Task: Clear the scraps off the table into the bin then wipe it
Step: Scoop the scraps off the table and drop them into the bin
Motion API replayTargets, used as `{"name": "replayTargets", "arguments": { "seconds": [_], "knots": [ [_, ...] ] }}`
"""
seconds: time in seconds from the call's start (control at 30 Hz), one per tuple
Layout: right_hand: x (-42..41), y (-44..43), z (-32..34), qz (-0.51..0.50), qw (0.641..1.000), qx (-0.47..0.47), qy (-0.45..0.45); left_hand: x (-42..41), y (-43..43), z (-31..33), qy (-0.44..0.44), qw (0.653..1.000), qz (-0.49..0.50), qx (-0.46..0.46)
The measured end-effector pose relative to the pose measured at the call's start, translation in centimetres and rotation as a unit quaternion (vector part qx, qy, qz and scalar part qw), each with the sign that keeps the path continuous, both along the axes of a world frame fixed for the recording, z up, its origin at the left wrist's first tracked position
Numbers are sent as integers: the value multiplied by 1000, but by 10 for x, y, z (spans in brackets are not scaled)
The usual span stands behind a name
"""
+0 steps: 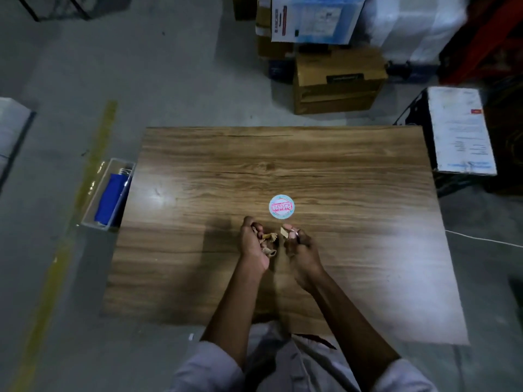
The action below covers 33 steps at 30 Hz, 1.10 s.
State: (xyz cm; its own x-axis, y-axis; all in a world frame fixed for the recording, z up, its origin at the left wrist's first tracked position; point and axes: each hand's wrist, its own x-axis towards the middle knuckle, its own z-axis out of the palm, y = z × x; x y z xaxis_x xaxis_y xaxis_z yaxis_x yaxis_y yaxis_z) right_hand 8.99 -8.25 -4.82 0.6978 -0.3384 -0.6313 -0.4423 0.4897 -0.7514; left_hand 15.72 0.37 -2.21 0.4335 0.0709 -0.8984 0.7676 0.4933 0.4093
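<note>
The left hand (253,244) curls around a clump of brown scraps (268,238). Beside it the right hand (300,246) pinches another scrap (283,232), both above the middle of the table (353,165). A round label (281,206) lies just beyond them. At the table's left edge, the bin (93,223) holds a blue cloth (109,199).

Tan scraps (269,237) mostly hidden inside the curled left hand (253,244) and right hand (300,246); round sticker (281,206) lettering too blurred to read; stacked boxes (314,18) cut off at the top edge
</note>
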Motion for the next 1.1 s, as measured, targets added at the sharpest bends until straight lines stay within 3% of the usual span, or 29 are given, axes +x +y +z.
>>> {"name": "replayTargets", "arguments": {
  "seconds": [0.17, 0.27, 0.47, 0.63, 1.1],
  "knots": [
    [-27, -15, 23, -125, 968, 212, 44, -34, -48, 28, -33, 998, 31, -41],
    [-37, -32, 49, -198, 943, 267, 6, -46, -66, 48, -52, 997, 17, -54],
    [-56, -41, 80, -322, 912, 245, -62, -70, -91, 91, -84, 995, 44, -45],
    [-97, -37, 124, -365, 895, 236, -101, -112, -100, 120, -97, 993, 39, -55],
    [-248, -133, 147, -507, 811, 182, -228, -260, -215, 158, -78, 962, -181, -188]
  ]
}}
